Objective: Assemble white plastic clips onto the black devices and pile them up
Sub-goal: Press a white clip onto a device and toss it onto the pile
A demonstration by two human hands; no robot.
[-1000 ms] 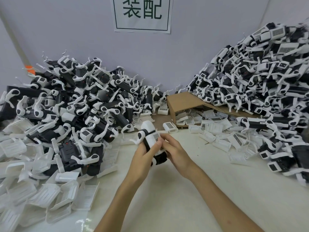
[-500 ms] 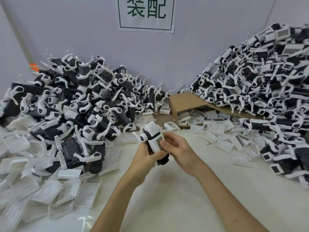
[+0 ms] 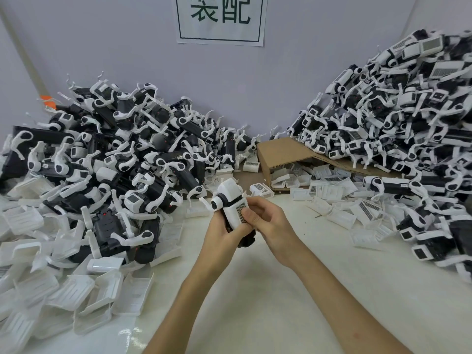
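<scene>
Above the surface (image 3: 255,302), the left hand (image 3: 220,232) grips the black device (image 3: 247,239) from below. The right hand (image 3: 267,222) curls round it, thumb now pressed flat on the white clip (image 3: 233,210) it merely pinched a second ago. The clip looks seated, so this one seems ready for the far pile (image 3: 396,118).

paper sign (image 3: 221,20) on wall (image 3: 102,47), my 12 o'clock: green "装配", framed | label (image 3: 241,212) on white clip (image 3: 228,187) in my grip: too fine to read
</scene>
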